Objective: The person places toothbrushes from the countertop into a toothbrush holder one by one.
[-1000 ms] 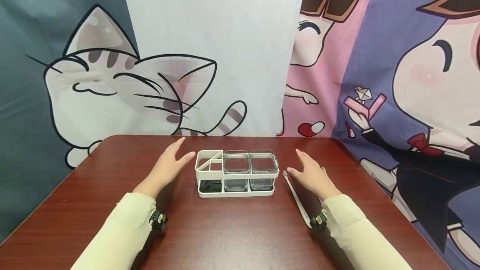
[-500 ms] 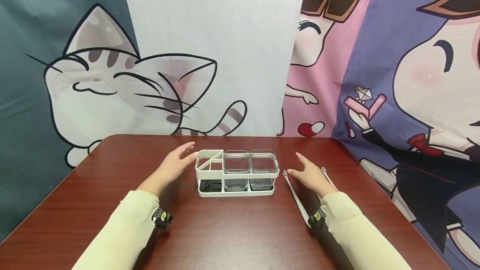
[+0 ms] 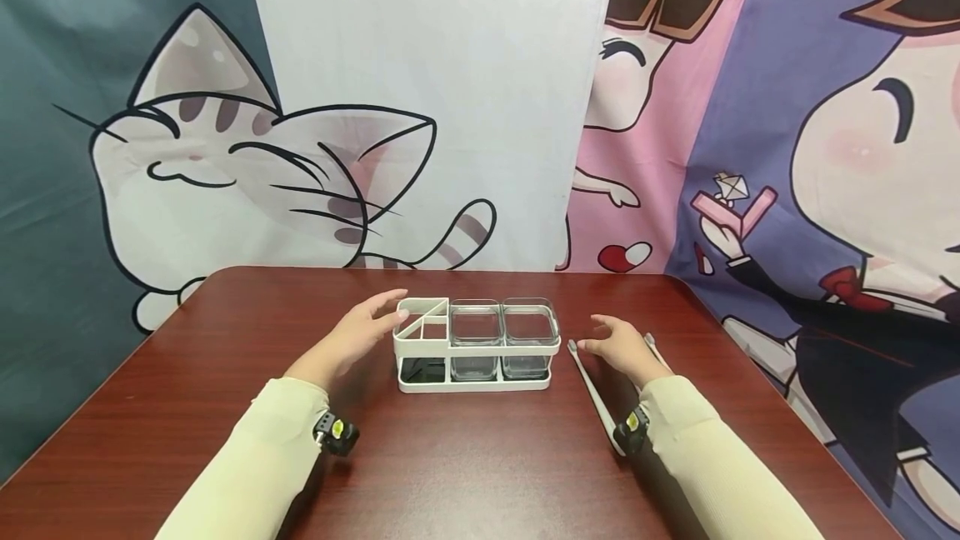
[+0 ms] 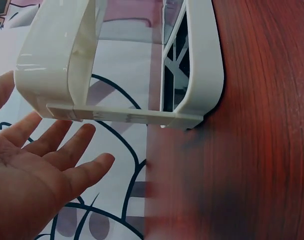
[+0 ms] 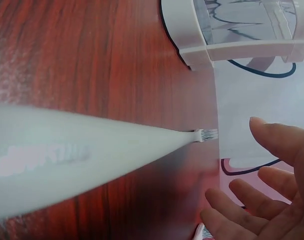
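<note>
**A:** Both hands over the dark red surface (image 3: 480, 473) now. The left hand (image 3: 352, 340) has slid in from where it was a second ago; its fingertips are up at the left end of the white rack (image 3: 477, 348), at about 9 o'clock from it. Touching or only just beside, I can't tell from the head view.

**B:** The left wrist view says not gripping. The left hand (image 4: 37, 165) is spread, fingers straight and apart, palm facing the rack's end wall (image 4: 57, 65), with a gap showing between them there. Grip apart, holding nothing.

**A:** And the right hand (image 3: 621, 348)? It was raised half a second back; now it has dropped lower, at 3 o'clock from the rack.

**B:** It sits just beside the white toothbrush (image 3: 592, 394), which lies flat on the surface, head toward 12 o'clock, handle running back toward the sleeve. From the right wrist the toothbrush (image 5: 92, 160) fills the frame, bristles pointing at the rack, and the fingers (image 5: 276, 145) are loosely bent, closed on nothing.

**A:** So the brush is untouched. There's a second pale stick (image 3: 654, 347) peeking out past the hand, mostly hidden.

**B:** The rack stands mid-surface: a divided slot section at its left, two clear cups (image 3: 502, 327) beside it. My read: one hand is closing in on the rack, the other settling toward the brush.
</note>
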`<move>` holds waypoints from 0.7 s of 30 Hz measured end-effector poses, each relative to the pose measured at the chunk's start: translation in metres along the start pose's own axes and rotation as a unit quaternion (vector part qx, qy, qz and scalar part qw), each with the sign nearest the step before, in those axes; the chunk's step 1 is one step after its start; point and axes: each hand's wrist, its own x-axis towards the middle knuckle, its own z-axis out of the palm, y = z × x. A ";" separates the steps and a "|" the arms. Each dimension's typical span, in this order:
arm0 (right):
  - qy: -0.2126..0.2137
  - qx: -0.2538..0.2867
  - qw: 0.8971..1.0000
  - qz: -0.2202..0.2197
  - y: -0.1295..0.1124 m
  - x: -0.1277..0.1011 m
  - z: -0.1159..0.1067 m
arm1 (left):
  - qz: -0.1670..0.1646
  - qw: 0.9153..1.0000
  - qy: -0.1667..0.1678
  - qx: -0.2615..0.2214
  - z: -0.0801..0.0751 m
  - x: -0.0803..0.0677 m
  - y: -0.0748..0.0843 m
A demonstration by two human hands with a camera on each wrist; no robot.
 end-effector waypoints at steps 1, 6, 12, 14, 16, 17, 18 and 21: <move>-0.002 0.012 1.000 0.004 0.001 0.000 0.000 | 0.000 1.000 -0.003 -0.001 0.000 0.000 0.000; -0.015 0.085 0.996 0.034 0.004 0.002 0.002 | -0.003 1.000 -0.005 0.000 0.001 0.002 -0.003; -0.033 0.131 0.988 0.068 0.006 0.005 0.002 | -0.011 1.000 -0.005 -0.007 0.002 0.002 -0.004; -0.038 0.131 0.988 0.075 0.004 0.004 0.001 | -0.009 1.000 -0.004 -0.014 0.003 0.002 -0.004; -0.042 0.131 0.987 0.083 0.003 0.004 0.000 | -0.008 1.000 -0.002 -0.016 0.003 0.003 -0.005; -0.044 0.129 0.987 0.085 0.002 0.003 0.000 | -0.006 1.000 0.000 -0.017 0.003 0.003 -0.005; -0.045 0.127 0.987 0.088 0.001 0.003 0.000 | -0.006 1.000 0.001 -0.015 0.003 0.003 -0.006; -0.051 0.127 0.986 0.094 0.000 0.003 0.000 | -0.005 1.000 0.003 -0.013 0.004 0.003 -0.007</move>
